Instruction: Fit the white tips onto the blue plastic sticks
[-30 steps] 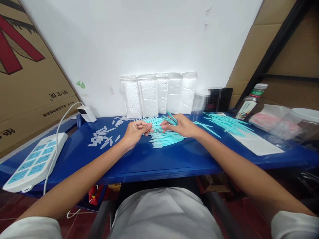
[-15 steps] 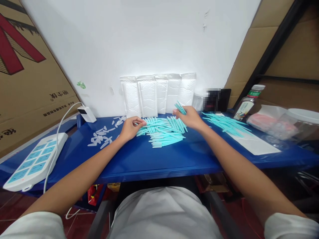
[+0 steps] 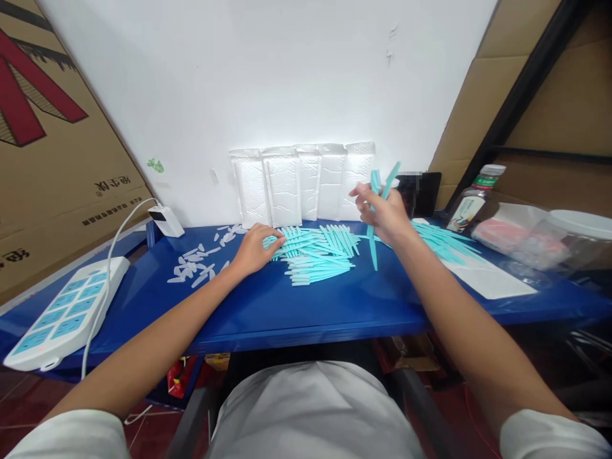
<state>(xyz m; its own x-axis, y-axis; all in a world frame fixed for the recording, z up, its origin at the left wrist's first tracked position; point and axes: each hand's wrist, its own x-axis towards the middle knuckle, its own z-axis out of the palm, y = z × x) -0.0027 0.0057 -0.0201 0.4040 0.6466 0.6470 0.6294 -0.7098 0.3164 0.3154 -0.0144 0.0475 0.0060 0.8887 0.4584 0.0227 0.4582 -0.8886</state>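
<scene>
Above the glossy blue tabletop [image 3: 287,313], the right hand [image 3: 386,209] clasps steeply slanted, slim turquoise sticks [image 3: 391,179], right of a matching pile [image 3: 319,261] nearer the left hand [image 3: 255,248] (grip indiscernible).

Head-height view, forward-down over table [image 3: 363,306]

It looks like a makeshift workroom — loose sticks [image 3: 319,262] heaped on a table [image 3: 296,315], envelopes [image 3: 283,191] leaning against the wall [image 3: 287,76]. A power strip [image 3: 71,312] and carton [image 3: 71,172] stand left.
</scene>
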